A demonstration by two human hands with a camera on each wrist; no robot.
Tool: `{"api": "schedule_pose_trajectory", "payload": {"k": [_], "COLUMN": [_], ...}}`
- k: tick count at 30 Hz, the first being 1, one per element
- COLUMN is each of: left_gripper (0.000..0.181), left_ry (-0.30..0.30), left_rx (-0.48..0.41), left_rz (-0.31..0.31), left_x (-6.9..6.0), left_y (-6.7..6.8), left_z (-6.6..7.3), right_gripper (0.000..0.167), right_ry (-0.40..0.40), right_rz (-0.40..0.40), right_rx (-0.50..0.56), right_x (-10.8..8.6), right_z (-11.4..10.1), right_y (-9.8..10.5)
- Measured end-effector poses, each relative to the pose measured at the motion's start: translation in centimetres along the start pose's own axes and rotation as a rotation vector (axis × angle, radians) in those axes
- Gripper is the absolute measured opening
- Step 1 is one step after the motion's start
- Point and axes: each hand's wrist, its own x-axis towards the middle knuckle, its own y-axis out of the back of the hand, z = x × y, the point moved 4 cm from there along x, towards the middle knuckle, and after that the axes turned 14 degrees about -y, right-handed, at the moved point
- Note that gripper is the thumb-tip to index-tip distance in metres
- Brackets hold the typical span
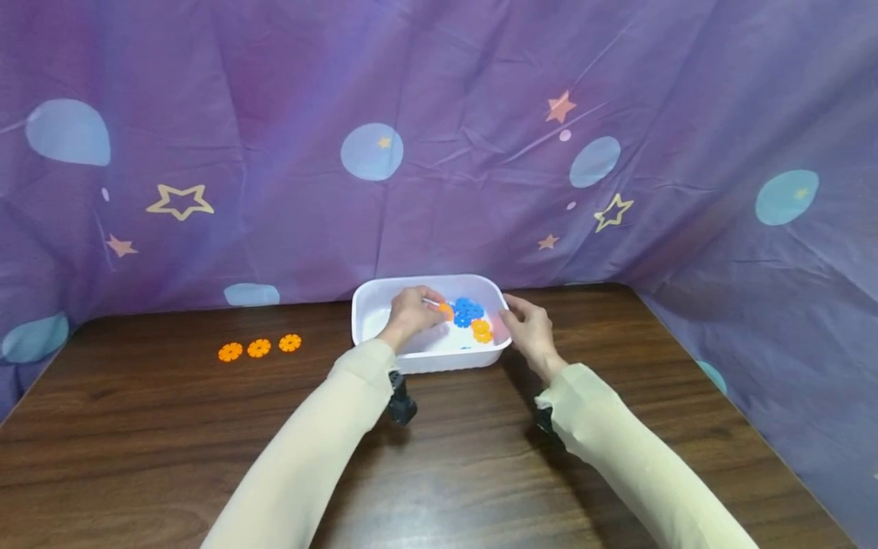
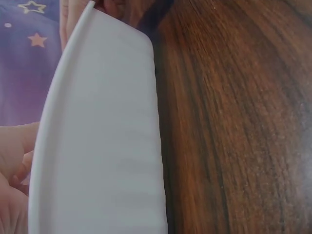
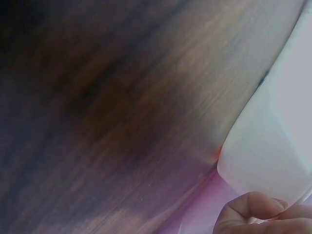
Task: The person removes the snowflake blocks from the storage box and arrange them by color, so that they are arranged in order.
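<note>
A white basin (image 1: pixel 446 364) stands near the back of the table, with blue flower-shaped discs (image 1: pixel 468 311) and orange ones (image 1: pixel 482 331) inside. My left hand (image 1: pixel 411 311) reaches over its near wall and pinches an orange disc (image 1: pixel 446 311) between thumb and fingers. At the basin's right end, my right hand (image 1: pixel 531 329) grips the rim. The left wrist view shows the basin's outer wall (image 2: pixel 107 122) with part of my left hand (image 2: pixel 14 180) behind it. In the right wrist view, my right hand (image 3: pixel 263 217) holds the basin's edge (image 3: pixel 263 161).
Three orange discs (image 1: pixel 259 348) lie in a row on the brown wooden table (image 1: pixel 171 427), left of the basin. A purple curtain (image 1: pixel 295 152) with stars and planets hangs behind the table and along its right side.
</note>
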Motion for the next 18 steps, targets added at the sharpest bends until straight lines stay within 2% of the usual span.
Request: {"api": "schedule_pose_trajectory", "payload": {"k": [3, 9, 18], "left_gripper": [0.028, 0.032, 0.034], "left_ry": [0.02, 0.034, 0.012], "left_rx": [-0.056, -0.242, -0.27], "left_rz": [0.011, 0.028, 0.042], "left_x": [-0.2, -0.8, -2.0], "left_y": [0.4, 1.0, 2.6], "left_z": [0.1, 0.3, 1.0], "right_gripper": [0.039, 0.039, 0.039], "right_ry": [-0.003, -0.013, -0.006], "right_rz": [-0.004, -0.014, -0.02], "right_rx": [0.004, 0.011, 0.011], "right_x": [0.0, -0.1, 0.0], "right_z": [-0.1, -0.1, 0.0], "right_y": [0.0, -0.1, -0.1]}}
